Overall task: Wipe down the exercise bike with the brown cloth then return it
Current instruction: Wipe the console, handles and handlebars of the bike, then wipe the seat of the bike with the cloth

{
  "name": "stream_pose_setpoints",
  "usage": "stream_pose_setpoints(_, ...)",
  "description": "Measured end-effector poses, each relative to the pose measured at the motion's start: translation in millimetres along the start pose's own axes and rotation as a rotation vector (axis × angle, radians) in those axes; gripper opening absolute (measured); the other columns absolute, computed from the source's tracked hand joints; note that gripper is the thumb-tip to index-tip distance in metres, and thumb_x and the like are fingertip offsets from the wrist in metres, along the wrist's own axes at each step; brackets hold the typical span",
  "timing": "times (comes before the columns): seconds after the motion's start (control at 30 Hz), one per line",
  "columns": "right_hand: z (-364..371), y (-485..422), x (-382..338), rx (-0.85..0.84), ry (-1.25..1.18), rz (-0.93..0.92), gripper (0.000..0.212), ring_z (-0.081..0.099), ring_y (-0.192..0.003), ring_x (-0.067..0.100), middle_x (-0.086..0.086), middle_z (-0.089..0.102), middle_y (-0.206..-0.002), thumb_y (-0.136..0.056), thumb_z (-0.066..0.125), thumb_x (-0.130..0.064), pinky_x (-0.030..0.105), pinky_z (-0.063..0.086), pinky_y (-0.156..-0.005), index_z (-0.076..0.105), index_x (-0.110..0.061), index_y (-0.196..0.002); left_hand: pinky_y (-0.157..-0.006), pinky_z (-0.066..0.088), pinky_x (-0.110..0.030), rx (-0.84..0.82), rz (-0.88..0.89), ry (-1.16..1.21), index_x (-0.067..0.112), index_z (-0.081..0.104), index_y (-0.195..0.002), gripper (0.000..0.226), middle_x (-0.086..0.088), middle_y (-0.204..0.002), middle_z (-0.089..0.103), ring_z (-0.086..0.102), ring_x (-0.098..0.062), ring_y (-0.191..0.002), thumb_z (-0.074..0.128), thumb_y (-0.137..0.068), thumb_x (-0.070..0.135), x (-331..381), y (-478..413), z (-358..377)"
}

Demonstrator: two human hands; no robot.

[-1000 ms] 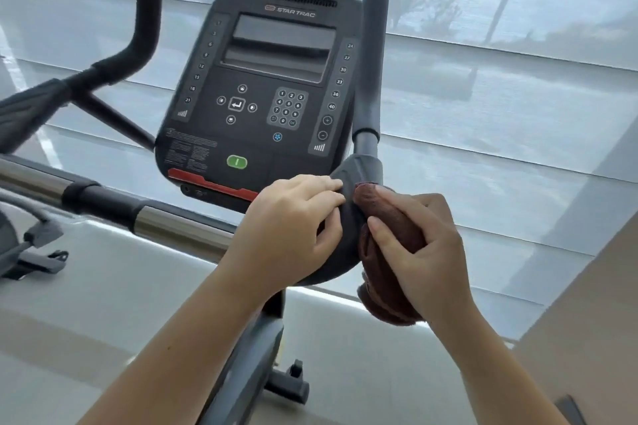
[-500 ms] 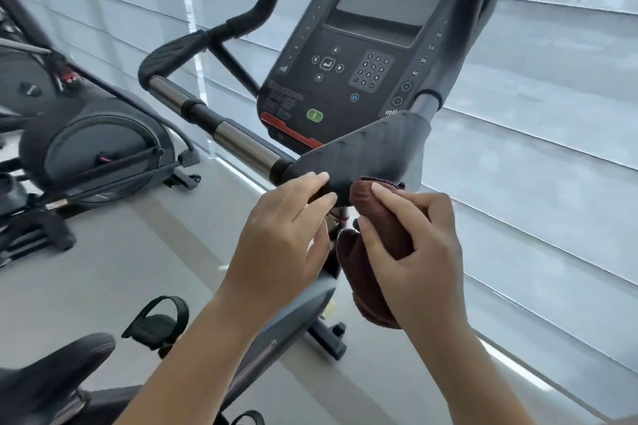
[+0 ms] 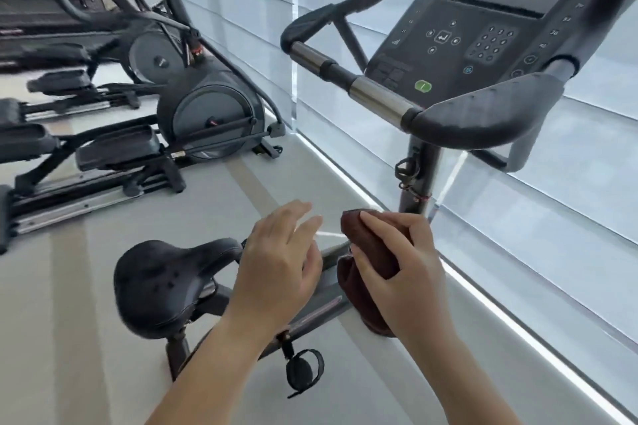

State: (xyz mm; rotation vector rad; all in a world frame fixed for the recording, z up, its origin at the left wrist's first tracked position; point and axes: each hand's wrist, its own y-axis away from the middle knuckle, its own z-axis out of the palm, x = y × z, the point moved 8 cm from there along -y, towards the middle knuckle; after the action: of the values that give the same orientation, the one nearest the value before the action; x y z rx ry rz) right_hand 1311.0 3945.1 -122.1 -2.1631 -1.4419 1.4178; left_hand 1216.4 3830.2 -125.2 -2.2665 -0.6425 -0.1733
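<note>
The exercise bike fills the right and lower middle: its dark console (image 3: 483,31) at the upper right, a black handlebar pad (image 3: 490,110) with a chrome bar (image 3: 376,97) below it, and the black saddle (image 3: 162,283) at the lower left. My right hand (image 3: 407,272) grips the bunched brown cloth (image 3: 359,293) in mid air, well below the handlebar pad. My left hand (image 3: 279,266) hovers just left of the cloth, fingers relaxed and holding nothing. Neither hand touches the bike.
Elliptical machines (image 3: 207,114) stand in a row at the left and back left. A window with pale blinds (image 3: 552,217) runs along the right. A pedal with a strap (image 3: 303,369) hangs below my left wrist. Grey floor (image 3: 86,338) lies between the machines.
Both hands have come off the handlebar pad and dropped lower, the right still gripping the cloth. The view has swung down and left, bringing the saddle and ellipticals into sight.
</note>
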Motion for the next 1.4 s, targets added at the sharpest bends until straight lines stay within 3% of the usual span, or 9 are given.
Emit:
stream_pose_setpoints(0.1, 41, 31, -38, -0.063, -0.019, -0.012, 0.037, 0.057, -0.096, 0.012, 0.001, 0.054, -0.109, -0.074, 0.074, -0.015, 0.013, 0.042, -0.083, 0.066, -0.017, -0.111, -0.087, 0.047, -0.044, 0.011, -0.063, -0.025, 0.003, 0.064, -0.101, 0.028, -0.015, -0.108, 0.062, 0.057, -0.029, -0.102, 0.044, -0.083, 0.012, -38, 46, -34)
stream_pose_setpoints(0.2, 77, 67, -74, -0.111, -0.051, 0.012, 0.034, 0.053, -0.097, 0.004, -0.007, 0.051, -0.109, -0.076, 0.073, -0.018, 0.006, 0.039, -0.082, 0.066, -0.021, -0.109, -0.088, 0.047, -0.042, 0.035, -0.135, -0.031, 0.002, 0.065, -0.099, 0.028, -0.014, -0.108, 0.063, 0.057, -0.028, -0.104, 0.044, -0.082, 0.011, -77, 100, -69)
stream_pose_setpoints(0.33, 123, 109, -113, -0.16, -0.043, 0.057, 0.034, 0.059, -0.095, 0.011, -0.005, 0.055, -0.11, -0.076, 0.073, -0.019, 0.022, 0.047, -0.078, 0.066, -0.024, -0.109, -0.087, 0.048, -0.043, -0.002, -0.229, -0.048, 0.002, 0.066, -0.097, 0.03, -0.015, -0.107, 0.063, 0.058, -0.031, -0.102, 0.042, -0.082, 0.013, -127, 165, -99)
stream_pose_setpoints(0.53, 174, 137, -134, -0.268, 0.008, 0.093, 0.036, 0.059, -0.096, 0.016, 0.0, 0.056, -0.112, -0.076, 0.073, -0.017, 0.025, 0.044, -0.078, 0.066, -0.024, -0.111, -0.084, 0.047, -0.043, -0.064, -0.33, -0.051, 0.0, 0.066, -0.096, 0.026, -0.018, -0.106, 0.063, 0.06, -0.034, -0.098, 0.054, -0.074, 0.005, -179, 200, -110)
stream_pose_setpoints(0.7, 215, 129, -117, -0.27, 0.016, 0.139, 0.038, 0.058, -0.096, 0.016, 0.0, 0.055, -0.112, -0.077, 0.072, -0.017, 0.024, 0.042, -0.079, 0.064, -0.023, -0.114, -0.088, 0.045, -0.049, -0.12, -0.346, -0.024, -0.002, 0.062, -0.104, 0.031, -0.021, -0.113, 0.06, 0.056, -0.038, -0.105, 0.066, -0.072, 0.0, -220, 197, -89)
stream_pose_setpoints(0.87, 270, 106, -70, -0.283, 0.01, 0.243, 0.037, 0.055, -0.098, 0.015, -0.001, 0.052, -0.114, -0.079, 0.069, -0.021, 0.023, 0.04, -0.081, 0.062, -0.023, -0.115, -0.096, 0.037, -0.051, -0.224, -0.388, -0.017, -0.002, 0.057, -0.112, 0.04, -0.024, -0.126, 0.052, 0.046, -0.041, -0.118, 0.069, -0.075, 0.008, -270, 176, -45)
stream_pose_setpoints(1.23, 376, 17, 32, -0.291, 0.164, 0.427, 0.033, 0.051, -0.102, 0.032, 0.011, 0.05, -0.113, -0.085, 0.062, -0.027, 0.03, 0.039, -0.085, 0.061, -0.019, -0.117, -0.108, 0.016, -0.049, -0.547, -0.218, -0.119, 0.007, 0.041, -0.133, 0.059, -0.017, -0.145, 0.031, 0.02, -0.032, -0.136, 0.054, -0.085, 0.038, -342, 119, 52)
stream_pose_setpoints(1.4, 381, 61, 1, -0.24, 0.164, 0.324, 0.028, 0.056, -0.09, 0.031, 0.011, 0.055, -0.105, -0.078, 0.071, -0.02, 0.031, 0.044, -0.081, 0.068, -0.014, -0.105, -0.109, 0.016, -0.051, -0.651, -0.169, -0.061, 0.011, 0.038, -0.134, 0.06, -0.014, -0.147, 0.027, 0.016, -0.032, -0.137, 0.051, -0.086, 0.043, -371, 111, 65)
